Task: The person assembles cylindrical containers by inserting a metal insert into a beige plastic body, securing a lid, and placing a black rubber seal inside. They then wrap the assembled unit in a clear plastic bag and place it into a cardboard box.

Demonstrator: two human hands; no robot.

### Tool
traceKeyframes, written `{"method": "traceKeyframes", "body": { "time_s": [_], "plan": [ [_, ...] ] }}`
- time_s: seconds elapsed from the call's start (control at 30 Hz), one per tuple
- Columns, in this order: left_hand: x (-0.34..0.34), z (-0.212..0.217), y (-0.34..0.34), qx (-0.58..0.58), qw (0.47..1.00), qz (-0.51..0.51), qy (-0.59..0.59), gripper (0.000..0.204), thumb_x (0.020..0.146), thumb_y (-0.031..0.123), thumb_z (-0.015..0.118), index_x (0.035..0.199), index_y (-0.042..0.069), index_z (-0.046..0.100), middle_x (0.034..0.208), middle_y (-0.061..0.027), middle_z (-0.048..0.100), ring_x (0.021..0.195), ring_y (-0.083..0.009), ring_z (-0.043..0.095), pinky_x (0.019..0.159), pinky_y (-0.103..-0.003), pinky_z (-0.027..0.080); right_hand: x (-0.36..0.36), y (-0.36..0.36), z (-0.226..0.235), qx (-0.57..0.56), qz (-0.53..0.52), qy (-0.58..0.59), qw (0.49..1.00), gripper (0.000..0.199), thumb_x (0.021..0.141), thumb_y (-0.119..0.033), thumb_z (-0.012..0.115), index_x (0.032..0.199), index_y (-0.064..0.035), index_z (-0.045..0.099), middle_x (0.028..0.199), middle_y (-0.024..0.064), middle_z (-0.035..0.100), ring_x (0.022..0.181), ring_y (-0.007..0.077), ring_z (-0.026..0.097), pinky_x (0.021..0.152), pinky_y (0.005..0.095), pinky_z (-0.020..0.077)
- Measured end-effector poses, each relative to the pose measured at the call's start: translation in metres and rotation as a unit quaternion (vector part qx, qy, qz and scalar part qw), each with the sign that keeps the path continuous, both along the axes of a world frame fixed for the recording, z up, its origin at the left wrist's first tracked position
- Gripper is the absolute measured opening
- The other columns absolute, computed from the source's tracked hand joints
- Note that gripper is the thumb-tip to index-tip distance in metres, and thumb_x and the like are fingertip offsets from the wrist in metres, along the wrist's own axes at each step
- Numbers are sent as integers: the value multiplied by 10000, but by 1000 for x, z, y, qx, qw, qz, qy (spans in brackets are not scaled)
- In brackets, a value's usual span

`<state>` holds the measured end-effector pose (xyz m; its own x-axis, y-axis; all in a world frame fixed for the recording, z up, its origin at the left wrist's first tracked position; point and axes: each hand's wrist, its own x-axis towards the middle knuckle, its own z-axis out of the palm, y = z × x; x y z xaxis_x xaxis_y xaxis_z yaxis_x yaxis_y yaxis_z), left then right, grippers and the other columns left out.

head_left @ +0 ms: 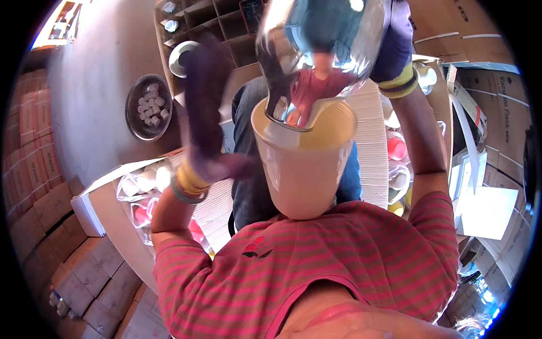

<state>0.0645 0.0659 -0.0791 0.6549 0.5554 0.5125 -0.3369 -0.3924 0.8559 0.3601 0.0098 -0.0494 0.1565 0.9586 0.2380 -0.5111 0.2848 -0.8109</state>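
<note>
My right hand (396,48), in a purple glove with a yellow cuff, grips a shiny silvered glass flask liner (322,48) by its far right side. Its narrower end points down toward me, at the wide mouth of a cream plastic flask casing (302,175). Whether the liner's rim is inside the casing or just above it, I cannot tell. The casing stands tilted between my lap and my chest. To the left of it, my gloved left hand (208,107) is raised, blurred by motion, with fingers stretched out and nothing in it.
A metal bowl (134,124) of small whitish discs sits at the left, beside a divided cardboard box (200,31) with a white ring (179,60) at its edge. Open cartons with bagged white and red parts (397,148) flank me. Stacked cartons (39,186) line both sides.
</note>
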Motion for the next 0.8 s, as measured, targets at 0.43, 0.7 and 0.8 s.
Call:
{"method": "traceKeyframes", "body": {
  "time_s": [0.43,0.7,0.8],
  "plan": [
    [24,-10,-107,-170,977,-41,122,1477,596,168,946,1564,127,-169,1531,-177,309,1375,-276,396,1117,-427,376,13,-105,1,-217,164,-299,915,752,926,-436,684,1508,-84,363,1388,86,519,1280,183,494,1087,345,397],
    [54,-6,-131,-65,995,-7,80,1372,531,345,943,1527,-67,94,1447,-306,355,1321,-459,418,1109,-480,365,22,-115,55,-277,215,-386,853,700,905,-358,736,1453,-29,450,1223,77,617,1049,138,591,916,299,496],
    [64,4,-133,86,992,23,89,1368,496,386,944,1510,-100,164,1472,-357,313,1343,-520,371,1116,-505,346,30,-124,66,-275,218,-534,770,726,858,-365,783,1429,-33,482,1129,67,658,963,102,602,870,276,509]
  ]
}}
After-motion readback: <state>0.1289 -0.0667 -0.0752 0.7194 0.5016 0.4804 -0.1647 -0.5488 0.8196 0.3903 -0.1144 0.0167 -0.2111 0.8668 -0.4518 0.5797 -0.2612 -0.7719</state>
